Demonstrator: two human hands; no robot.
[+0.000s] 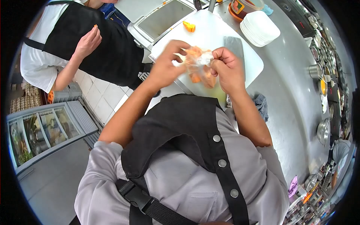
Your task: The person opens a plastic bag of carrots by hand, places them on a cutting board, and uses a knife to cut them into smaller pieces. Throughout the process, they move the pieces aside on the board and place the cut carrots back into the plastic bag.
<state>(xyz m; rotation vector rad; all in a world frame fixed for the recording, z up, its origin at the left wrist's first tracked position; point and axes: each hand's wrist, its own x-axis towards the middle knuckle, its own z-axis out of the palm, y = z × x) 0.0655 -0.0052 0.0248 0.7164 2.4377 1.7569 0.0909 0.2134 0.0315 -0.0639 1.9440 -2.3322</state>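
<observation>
Here, left hand [165,67] and right hand [226,67] both pinching crinkly clear plastic bag [198,65] of orange chunks.

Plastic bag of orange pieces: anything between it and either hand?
Nothing visible. The left hand and right hand both grip the plastic bag directly, above the white cutting board. The cleaver lies behind on the board.

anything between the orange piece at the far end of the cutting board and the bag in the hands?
Head view: only bare white cutting board between the orange piece and the clear bag.
</observation>
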